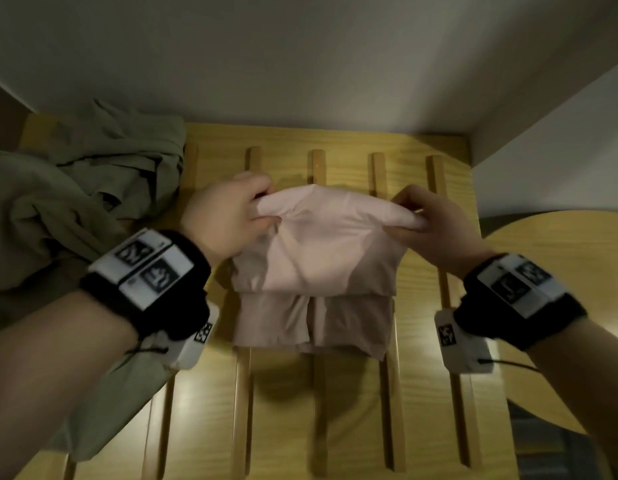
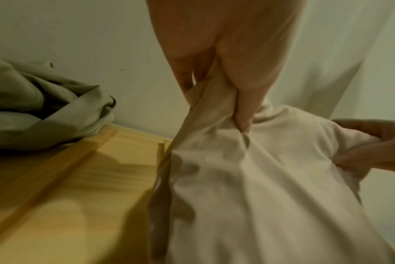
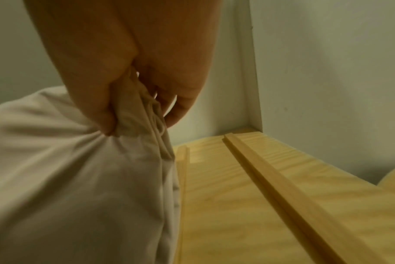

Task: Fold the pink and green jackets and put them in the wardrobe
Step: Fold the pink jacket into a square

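The pink jacket lies partly folded on the slatted wooden surface. Its far part is lifted by both hands. My left hand pinches the jacket's left upper corner, and my right hand pinches the right upper corner. In the left wrist view my left hand has thumb and fingers closed on the pale cloth, and the right hand shows at the far side. In the right wrist view my right hand clamps bunched cloth. The green jacket lies crumpled at the left.
White walls close in the back and the right side. Raised wooden slats run across the surface. A rounded wooden panel sits at the right. Part of the green jacket hangs over the left edge.
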`<state>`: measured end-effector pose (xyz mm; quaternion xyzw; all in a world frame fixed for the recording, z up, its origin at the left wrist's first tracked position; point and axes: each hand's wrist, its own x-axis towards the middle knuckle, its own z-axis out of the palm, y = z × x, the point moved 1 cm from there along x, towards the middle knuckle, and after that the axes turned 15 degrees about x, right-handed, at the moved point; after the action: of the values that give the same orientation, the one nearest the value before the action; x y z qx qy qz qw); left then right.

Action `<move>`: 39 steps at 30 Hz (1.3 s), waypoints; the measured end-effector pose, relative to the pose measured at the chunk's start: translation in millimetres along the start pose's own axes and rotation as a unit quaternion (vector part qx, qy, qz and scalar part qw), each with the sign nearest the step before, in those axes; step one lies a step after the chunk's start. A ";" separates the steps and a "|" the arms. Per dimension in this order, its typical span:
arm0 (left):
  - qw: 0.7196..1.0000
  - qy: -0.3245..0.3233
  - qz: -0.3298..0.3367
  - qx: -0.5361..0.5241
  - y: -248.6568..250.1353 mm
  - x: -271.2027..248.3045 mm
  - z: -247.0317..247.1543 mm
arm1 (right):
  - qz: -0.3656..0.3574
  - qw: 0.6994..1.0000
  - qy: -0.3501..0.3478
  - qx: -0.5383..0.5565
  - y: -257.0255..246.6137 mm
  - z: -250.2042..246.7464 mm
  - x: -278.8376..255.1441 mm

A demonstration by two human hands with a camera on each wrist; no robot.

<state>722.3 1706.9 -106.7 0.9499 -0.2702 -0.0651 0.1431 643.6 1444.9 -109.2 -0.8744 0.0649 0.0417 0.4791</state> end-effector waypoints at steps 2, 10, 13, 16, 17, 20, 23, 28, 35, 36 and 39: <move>0.998 0.045 0.041 0.019 7.0 -22.2 -8.7 | -0.034 0.999 0.009 0.015 -3.2 -2.0 -20.8; 0.974 -0.016 0.220 0.044 18.7 -120.6 7.3 | -0.068 0.991 -0.109 0.039 10.9 20.0 -126.3; 0.952 -0.096 0.280 0.074 19.6 -149.9 28.6 | -0.053 0.987 -0.153 -0.019 23.6 38.8 -155.7; 0.933 -0.193 0.280 0.120 19.4 -164.5 46.8 | -0.027 0.982 -0.167 -0.085 31.2 54.3 -170.5; 0.930 -0.211 0.268 0.138 20.7 -165.4 49.3 | 0.002 0.979 -0.178 -0.095 35.9 58.3 -172.4; 0.934 -0.249 0.224 0.125 25.5 -160.7 47.5 | 0.048 0.964 -0.231 -0.122 42.6 65.7 -173.5; 0.962 -0.215 0.162 0.043 30.1 -147.7 41.2 | 0.004 0.981 -0.152 -0.117 32.5 65.4 -169.1; 0.982 -0.128 0.081 0.113 53.4 -121.5 62.3 | 0.012 0.991 -0.057 -0.124 16.0 81.3 -146.7; 0.962 -0.155 0.068 0.215 59.8 -122.7 102.7 | 0.095 0.958 -0.160 -0.217 40.2 106.3 -134.2; 0.961 -0.154 0.074 0.216 59.1 -121.5 103.8 | 0.099 0.956 -0.169 -0.218 44.0 107.0 -134.4; 0.960 -0.170 0.070 0.211 59.9 -115.6 103.2 | 0.073 0.954 -0.159 -0.242 42.7 109.8 -132.6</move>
<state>574.1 1695.2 -181.0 0.9122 -0.3637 -0.1570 -0.1044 504.9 1524.5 -185.8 -0.9390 0.0396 0.2295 0.2531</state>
